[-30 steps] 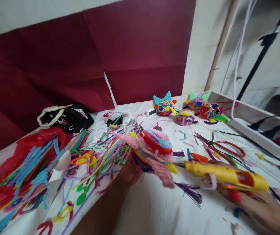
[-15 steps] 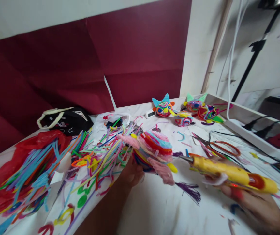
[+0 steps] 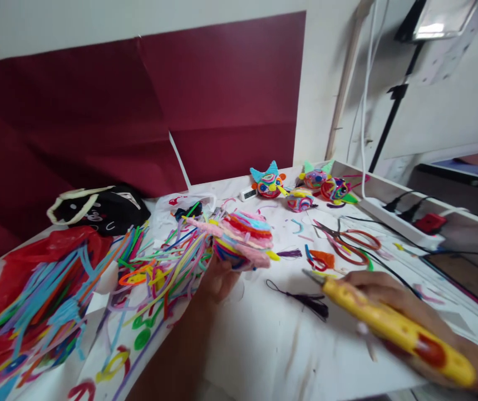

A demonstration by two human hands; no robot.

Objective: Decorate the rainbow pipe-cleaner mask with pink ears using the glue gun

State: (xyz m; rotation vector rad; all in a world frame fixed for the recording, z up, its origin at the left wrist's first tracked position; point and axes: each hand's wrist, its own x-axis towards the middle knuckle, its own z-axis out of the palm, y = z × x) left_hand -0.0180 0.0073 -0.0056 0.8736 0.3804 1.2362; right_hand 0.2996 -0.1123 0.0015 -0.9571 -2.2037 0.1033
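Observation:
A round pipe-cleaner figure [image 3: 245, 236] in pink, red, light blue and dark blue rests in my left hand [image 3: 217, 277], whose fingers are closed under its lower left side. Pink flaps and a yellow tip stick out from it. My right hand [image 3: 393, 301] is wrapped round a yellow glue gun [image 3: 393, 323], its metal nozzle pointing up and left, apart from the figure. Between the two hands a dark purple tassel [image 3: 308, 301] with a loop lies on the white table [image 3: 264, 345]. A second purple tassel [image 3: 290, 253] lies just right of the figure.
Loose pipe cleaners [image 3: 180, 256] and a red plastic bag [image 3: 55, 245] spread over the left side. Orange-handled scissors [image 3: 361, 239] lie at right, near a white power strip [image 3: 401, 223]. Several finished figures [image 3: 269, 181] stand at the back. A black pouch [image 3: 100, 209] sits back left.
The view has turned right. The glue gun has moved down and away from the figure, tilting more steeply. My left hand still holds the figure, now turned slightly.

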